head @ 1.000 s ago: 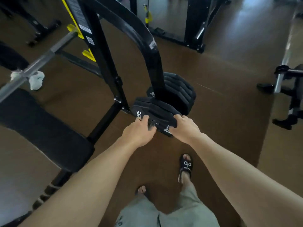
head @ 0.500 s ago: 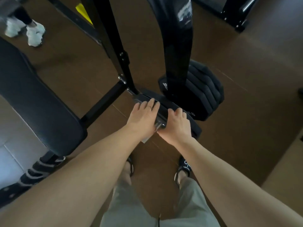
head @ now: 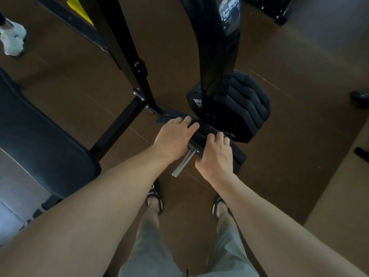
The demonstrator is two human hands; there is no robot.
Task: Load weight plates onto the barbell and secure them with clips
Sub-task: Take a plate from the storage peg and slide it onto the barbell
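Weight plate (head: 201, 130): black, seated on a steel storage peg (head: 184, 161) low on the rack, edge toward the camera; peg end projects bare between the two hands.
Left hand (head: 173, 137): fingers laid nearly straight over the plate's top edge; ring on one finger.
Right hand (head: 216, 154): fingers curled over the plate's near edge, gripping it.
Second stack of plates (head: 246, 107): black, just behind, partly hidden by a curved black rack upright (head: 219, 56).
Slanted rack post (head: 127, 50): left of the plates, joined to a floor brace (head: 117, 128).
Bench pad (head: 40, 134): dark, far left.
Floor (head: 299, 156): brown.
Sandalled feet (head: 154, 198): below the peg.
White shoe (head: 13, 42): top left.
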